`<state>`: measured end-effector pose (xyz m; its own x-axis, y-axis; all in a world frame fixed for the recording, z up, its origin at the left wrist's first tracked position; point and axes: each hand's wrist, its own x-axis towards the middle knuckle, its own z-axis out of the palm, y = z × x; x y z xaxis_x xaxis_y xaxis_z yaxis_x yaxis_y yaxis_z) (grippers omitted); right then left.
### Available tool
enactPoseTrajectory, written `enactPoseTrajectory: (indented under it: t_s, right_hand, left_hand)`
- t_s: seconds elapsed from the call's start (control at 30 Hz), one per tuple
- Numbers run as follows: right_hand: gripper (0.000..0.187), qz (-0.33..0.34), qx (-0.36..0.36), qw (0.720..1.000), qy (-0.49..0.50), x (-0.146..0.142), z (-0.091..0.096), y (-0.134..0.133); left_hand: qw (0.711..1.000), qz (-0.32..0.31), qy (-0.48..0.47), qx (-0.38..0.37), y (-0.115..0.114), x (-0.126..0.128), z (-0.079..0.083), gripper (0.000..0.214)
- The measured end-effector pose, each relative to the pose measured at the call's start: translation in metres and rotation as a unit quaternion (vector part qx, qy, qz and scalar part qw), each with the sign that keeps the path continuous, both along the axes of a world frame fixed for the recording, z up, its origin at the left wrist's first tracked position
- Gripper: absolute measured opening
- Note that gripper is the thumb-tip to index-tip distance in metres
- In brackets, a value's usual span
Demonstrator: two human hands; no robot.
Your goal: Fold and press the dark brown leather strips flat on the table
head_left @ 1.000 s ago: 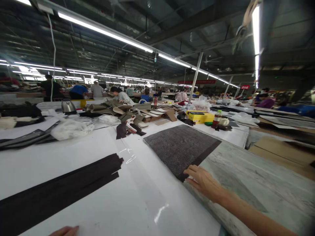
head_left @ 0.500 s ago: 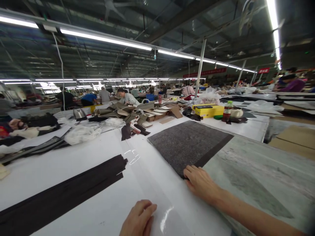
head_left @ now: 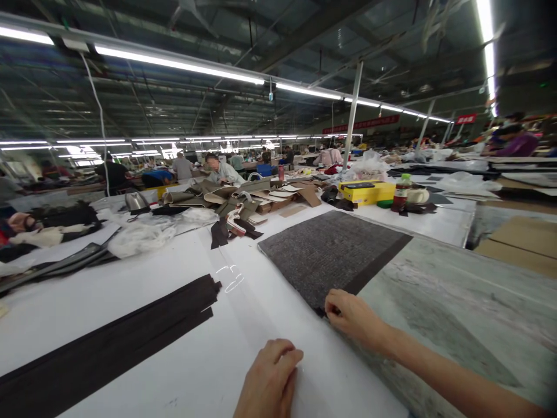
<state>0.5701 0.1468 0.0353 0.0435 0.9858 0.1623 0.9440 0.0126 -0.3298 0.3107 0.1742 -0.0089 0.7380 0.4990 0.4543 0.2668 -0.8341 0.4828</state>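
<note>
A dark grey, textured fabric sheet [head_left: 335,249] lies flat across the seam between the white tabletop [head_left: 174,354] and a greenish, worn surface. At its near corner is my right hand [head_left: 346,313], fingers bent and pinched on the edge; the fingertips are partly hidden. My left hand [head_left: 272,374] is low over the white tabletop, apart from the sheet. Its fingers are curled together and no object shows in them. Off to the left, long dark fabric strips [head_left: 108,337] lie in a flat stack with uneven ends.
Beyond the sheet are a heap of olive and brown cut pieces [head_left: 243,200], a yellow box [head_left: 369,192] and a green-capped bottle [head_left: 401,194]. Clear plastic [head_left: 143,239] lies at left. Brown boards [head_left: 526,244] are at right. A person [head_left: 224,171] works across the table.
My left hand has moved right and slightly farther across the tabletop. My right hand's fingers have drawn in more tightly at the sheet's corner. The view has shifted a little.
</note>
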Motion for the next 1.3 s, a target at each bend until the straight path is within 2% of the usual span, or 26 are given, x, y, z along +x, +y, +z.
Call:
enactPoseTrajectory:
  t_s: [0.2, 0.3, 0.43, 0.57, 0.83, 0.93, 1.1, 1.3]
  right_hand:
    - [0.015, -0.025, -0.021, 0.995, 0.096, 0.009, -0.008, 0.008]
    - [0.013, -0.041, -0.034, 0.990, 0.127, 0.012, -0.010, 0.010]
    - [0.014, -0.054, -0.036, 0.986, 0.154, 0.017, -0.013, 0.010]
    - [0.013, -0.057, -0.024, 0.983, 0.174, 0.022, -0.014, 0.007]
    - [0.009, -0.050, 0.009, 0.977, 0.207, 0.018, -0.013, 0.000]
    - [0.008, -0.054, 0.021, 0.970, 0.236, 0.021, -0.010, 0.002]
    - [0.017, -0.088, 0.037, 0.939, 0.331, 0.049, 0.006, 0.010]
    - [0.022, -0.156, 0.051, 0.863, 0.477, 0.101, 0.039, -0.007]
  left_hand:
    - [0.998, -0.016, 0.047, -0.033, 0.000, 0.040, 0.025, 0.045]
    - [0.995, -0.020, 0.098, -0.023, 0.003, 0.061, 0.031, 0.051]
    - [0.991, -0.006, 0.134, -0.013, 0.006, 0.078, 0.025, 0.049]
    - [0.991, 0.005, 0.132, -0.014, 0.006, 0.079, 0.017, 0.047]
    - [0.989, 0.041, 0.144, 0.015, 0.003, 0.084, 0.017, 0.044]
    - [0.989, 0.036, 0.145, 0.016, 0.002, 0.085, 0.017, 0.040]
    - [0.989, 0.026, 0.147, 0.014, 0.002, 0.086, 0.018, 0.040]
    - [0.990, 0.030, 0.137, 0.016, 0.003, 0.086, 0.012, 0.041]
